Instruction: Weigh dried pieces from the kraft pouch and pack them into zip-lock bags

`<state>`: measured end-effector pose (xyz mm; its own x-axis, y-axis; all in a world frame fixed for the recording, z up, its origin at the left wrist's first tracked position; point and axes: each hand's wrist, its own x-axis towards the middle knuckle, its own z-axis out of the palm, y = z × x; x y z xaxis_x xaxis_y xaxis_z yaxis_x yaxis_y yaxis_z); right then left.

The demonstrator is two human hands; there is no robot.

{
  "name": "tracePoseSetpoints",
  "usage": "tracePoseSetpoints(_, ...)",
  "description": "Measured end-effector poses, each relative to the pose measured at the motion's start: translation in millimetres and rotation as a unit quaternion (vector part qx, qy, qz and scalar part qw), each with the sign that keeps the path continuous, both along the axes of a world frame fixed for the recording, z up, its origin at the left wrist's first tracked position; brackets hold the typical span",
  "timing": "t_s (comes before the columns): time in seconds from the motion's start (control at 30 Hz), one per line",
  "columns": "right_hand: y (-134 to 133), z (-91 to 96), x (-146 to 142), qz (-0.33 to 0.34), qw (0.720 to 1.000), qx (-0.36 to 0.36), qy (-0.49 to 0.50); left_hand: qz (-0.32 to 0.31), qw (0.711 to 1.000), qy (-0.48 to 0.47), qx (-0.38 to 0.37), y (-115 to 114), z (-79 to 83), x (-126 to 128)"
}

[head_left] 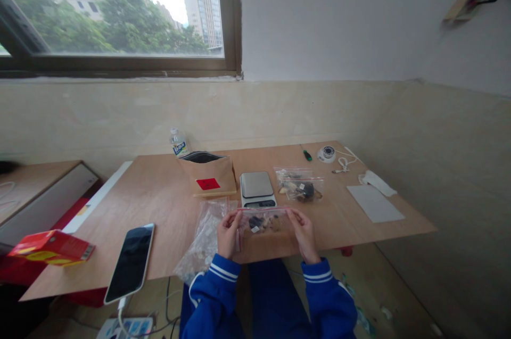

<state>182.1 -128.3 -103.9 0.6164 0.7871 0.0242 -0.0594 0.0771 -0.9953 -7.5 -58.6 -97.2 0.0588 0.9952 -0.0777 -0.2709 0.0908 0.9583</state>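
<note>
Stretched between my two hands is a clear zip bag [265, 226] with a red strip along its top edge. Dark and tan pieces and a small white label show inside it. My left hand [228, 232] pinches the bag's top left corner, and my right hand [302, 230] pinches the top right corner. Just beyond the bag sits a digital kitchen scale [256, 185] with a bare platform. Left of my left hand lies a pile of clear plastic bags [202, 240]. More filled zip bags [301, 189] rest to the right of the scale.
An open brown paper pouch [211, 173] stands left of the scale, near a plastic bottle [178, 143]. A phone [131, 262] and red box [54, 248] lie left. At right are a screwdriver [307, 155], a white dome camera [327, 154] with cable, and white paper [375, 204].
</note>
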Motion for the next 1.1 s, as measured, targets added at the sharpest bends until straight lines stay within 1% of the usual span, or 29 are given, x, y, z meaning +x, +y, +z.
tracePoseSetpoints(0.13, 0, -3.5, -3, -0.012, 0.999, 0.003, -0.032, -0.005, 1.0, 0.015, 0.022, 0, -1.0, -4)
tracePoseSetpoints(0.27, 0, -12.6, -6, -0.033, 0.999, 0.012, -0.028, -0.006, 0.999, 0.023, 0.042, 0, -4.7, -6)
tracePoseSetpoints(0.33, 1, -17.0, -5, -0.029, 0.999, 0.003, -0.035, -0.003, 0.999, 0.025, 0.042, -1, -6.9, -6)
tracePoseSetpoints(0.37, 1, -17.9, -4, -0.022, 0.998, -0.003, -0.05, -0.001, 0.999, 0.027, 0.042, -1, -7.4, -6)
tracePoseSetpoints(0.43, 0, -14.9, -2, -0.027, 0.992, -0.006, -0.12, 0.0, 0.998, 0.04, 0.048, -3, -6.1, -6)
tracePoseSetpoints(0.5, 0, -4.1, -4, -0.054, 0.971, 0.01, -0.232, -0.006, 0.995, 0.061, 0.074, -5, -1.5, -5)
tracePoseSetpoints(0.53, 0, 4.0, -6, -0.054, 0.954, 0.022, -0.294, -0.011, 0.992, 0.076, 0.096, -7, 1.7, -4)
tracePoseSetpoints(0.57, 1, 13.1, -9, -0.032, 0.935, 0.03, -0.353, -0.017, 0.989, 0.09, 0.119, -8, 5.1, -3)
tracePoseSetpoints(0.6, 2, 22.7, -13, 0.009, 0.914, 0.035, -0.405, -0.021, 0.984, 0.103, 0.142, -9, 8.4, -2)
tracePoseSetpoints(0.63, 4, 31.9, -18, 0.065, 0.892, 0.035, -0.447, -0.023, 0.98, 0.114, 0.162, -10, 11.6, -1)
tracePoseSetpoints(0.7, 11, 47.2, -25, 0.168, 0.85, 0.027, -0.499, -0.026, 0.974, 0.126, 0.187, -12, 16.4, 0)
tracePoseSetpoints(0.77, 19, 56.6, -30, 0.226, 0.822, 0.017, -0.523, -0.043, 0.97, 0.133, 0.199, -13, 19.0, 0)
tracePoseSetpoints(0.83, 26, 60.4, -32, 0.253, 0.803, 0.014, -0.54, -0.064, 0.967, 0.137, 0.203, -14, 19.0, -1)
tracePoseSetpoints(0.9, 31, 60.0, -34, 0.258, 0.784, 0.023, -0.565, -0.069, 0.966, 0.145, 0.203, -13, 17.1, -2)
tracePoseSetpoints(1.03, 34, 51.7, -41, 0.226, 0.744, 0.056, -0.626, -0.053, 0.957, 0.184, 0.217, -12, 11.5, -5)
tracePoseSetpoints(1.1, 34, 46.6, -43, 0.208, 0.73, 0.067, -0.647, -0.052, 0.949, 0.208, 0.232, -11, 9.9, -5)
